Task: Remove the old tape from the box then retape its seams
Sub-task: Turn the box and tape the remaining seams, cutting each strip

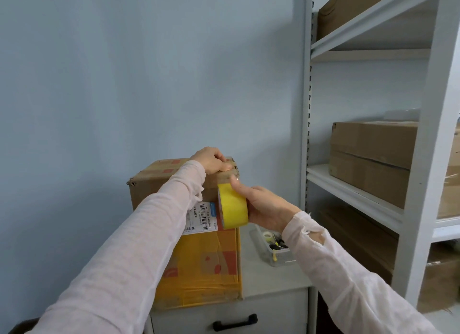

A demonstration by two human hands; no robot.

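Observation:
A tall cardboard box [204, 259] with yellow and orange print and a white shipping label [199, 219] stands on a low cabinet. My left hand [214, 162] rests on the box's top right edge, fingers curled down over a strip of tape there. My right hand [266, 205] grips a yellow tape roll [234, 206] held against the box's front face just below that edge. A short length of tape runs from the roll up to the edge under my left fingers.
The grey cabinet [271, 279] has a drawer with a black handle [235, 321]. A clear plastic tray [273, 246] of small tools lies to the right of the box. A white metal shelving unit [420, 159] with several cardboard boxes [373, 159] stands at right.

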